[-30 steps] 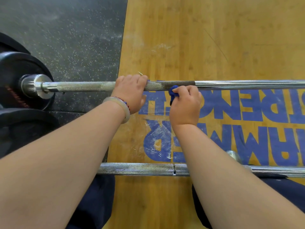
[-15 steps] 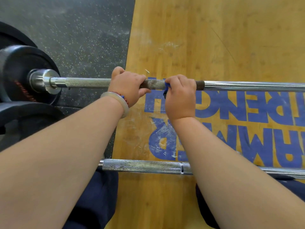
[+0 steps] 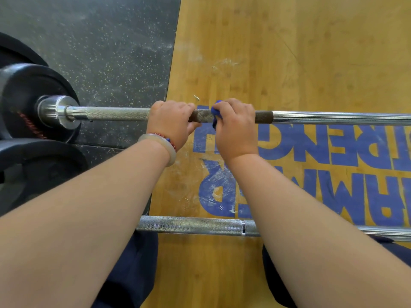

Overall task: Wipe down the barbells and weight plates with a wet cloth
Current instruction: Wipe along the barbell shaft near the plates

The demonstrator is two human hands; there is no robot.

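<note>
Near the left edge of the platform (image 3: 289, 52), the left hand (image 3: 171, 123) gripped the far barbell (image 3: 115, 113), likely steadying it; the right hand (image 3: 235, 130) clamped a blue cloth (image 3: 216, 111) round it.

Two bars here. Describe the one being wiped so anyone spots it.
Two barbells lie across the wooden platform with blue lettering. Take the farther barbell, gripped by left hand and right hand. Only it has a blue cloth and a dark patch; the nearer barbell has neither.

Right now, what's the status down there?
Left hand grips far barbell. Right hand wraps blue cloth round it. Second barbell lies nearer, beneath the forearms.
</note>
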